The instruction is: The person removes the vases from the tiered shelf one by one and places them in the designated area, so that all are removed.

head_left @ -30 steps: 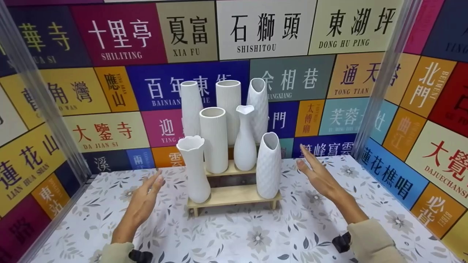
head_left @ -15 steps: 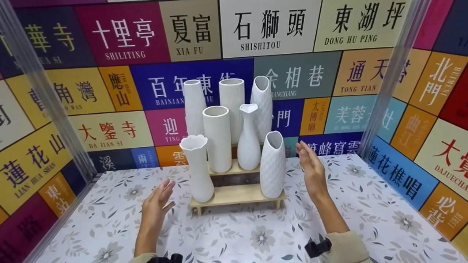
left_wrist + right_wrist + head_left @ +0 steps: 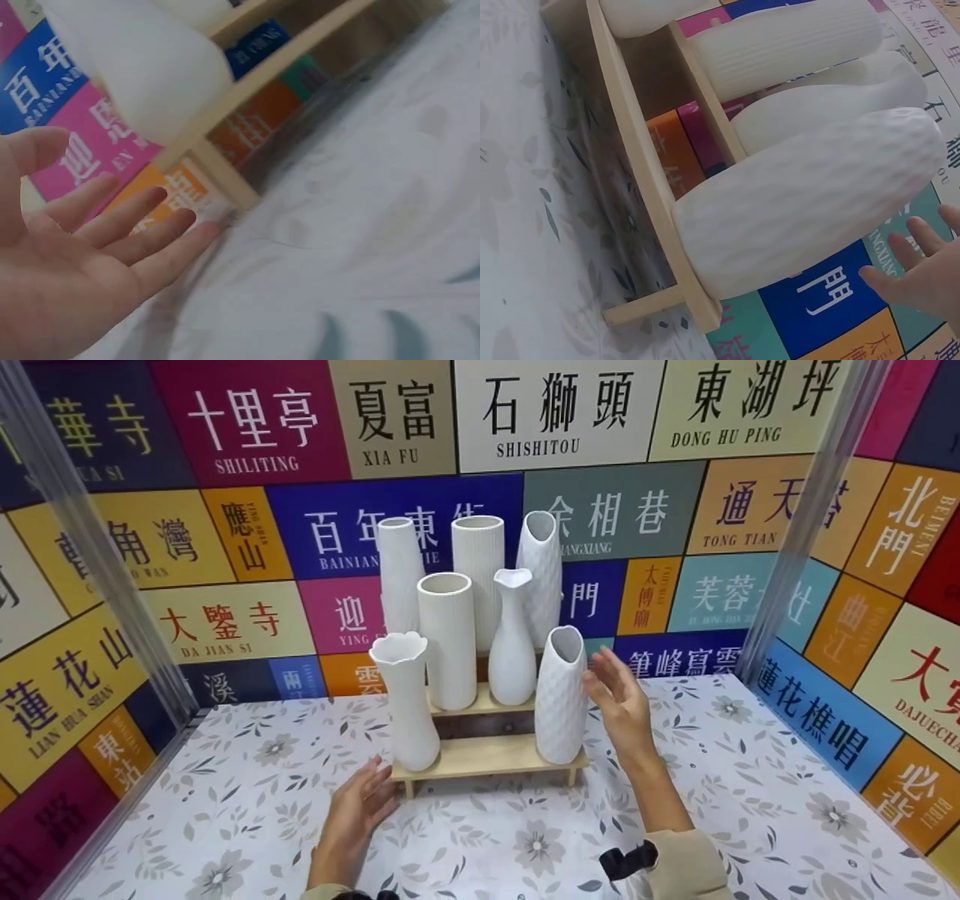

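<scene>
Just left of centre in the lower part of the head view, the left hand (image 3: pixel 356 814) has its fingers extended and spread, near the left end of a pale wooden tiered stand (image 3: pixel 487 757); whether the fingertips touch it cannot be told. Right of centre, the right hand (image 3: pixel 622 709) is loosely spread, just beside a white dimpled vase with a slanted mouth (image 3: pixel 561 709) upright on the front step's right end. At that step's left end stands a white vase with a scalloped rim (image 3: pixel 409 705). Mid-frame, the next step bears a white ribbed cylindrical vase (image 3: pixel 448 649) and a white slim-necked vase with a flared lip (image 3: pixel 512 652). Higher up stand a white tapered vase (image 3: pixel 401 574), a second ribbed cylinder (image 3: pixel 484 555) and a second slant-mouthed vase (image 3: pixel 545 577). A white cloth with grey flowers (image 3: pixel 536 847) spreads across the bottom; multicoloured lettered panels (image 3: pixel 555 416) fill the upper frame.
</scene>
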The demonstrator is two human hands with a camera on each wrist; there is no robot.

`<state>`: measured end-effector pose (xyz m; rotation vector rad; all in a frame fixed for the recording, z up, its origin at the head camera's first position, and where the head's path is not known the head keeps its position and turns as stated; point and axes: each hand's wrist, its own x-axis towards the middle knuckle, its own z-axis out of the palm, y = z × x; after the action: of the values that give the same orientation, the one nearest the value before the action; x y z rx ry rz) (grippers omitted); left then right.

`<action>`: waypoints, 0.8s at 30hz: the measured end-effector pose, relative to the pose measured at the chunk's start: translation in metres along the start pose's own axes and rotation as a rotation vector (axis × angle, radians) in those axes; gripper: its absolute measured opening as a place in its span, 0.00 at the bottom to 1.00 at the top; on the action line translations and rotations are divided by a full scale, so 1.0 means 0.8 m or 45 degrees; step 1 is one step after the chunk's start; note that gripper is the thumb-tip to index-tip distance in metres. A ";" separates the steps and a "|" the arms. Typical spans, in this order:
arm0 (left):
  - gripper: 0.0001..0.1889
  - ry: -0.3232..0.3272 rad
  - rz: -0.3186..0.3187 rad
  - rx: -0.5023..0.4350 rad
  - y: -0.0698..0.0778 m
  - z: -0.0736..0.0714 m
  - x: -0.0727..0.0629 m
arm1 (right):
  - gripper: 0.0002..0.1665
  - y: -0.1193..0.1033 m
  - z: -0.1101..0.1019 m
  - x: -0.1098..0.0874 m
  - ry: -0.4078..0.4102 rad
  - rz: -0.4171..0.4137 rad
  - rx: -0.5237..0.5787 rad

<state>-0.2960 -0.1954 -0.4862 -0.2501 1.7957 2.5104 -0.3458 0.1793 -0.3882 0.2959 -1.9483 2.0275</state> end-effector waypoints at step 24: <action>0.28 0.076 0.104 0.195 -0.017 0.019 0.005 | 0.52 0.018 0.020 -0.001 -0.061 -0.040 -0.207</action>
<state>-0.2997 -0.1767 -0.4943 -0.2528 2.0490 2.4255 -0.3513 0.1631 -0.4008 0.3368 -2.1088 1.8451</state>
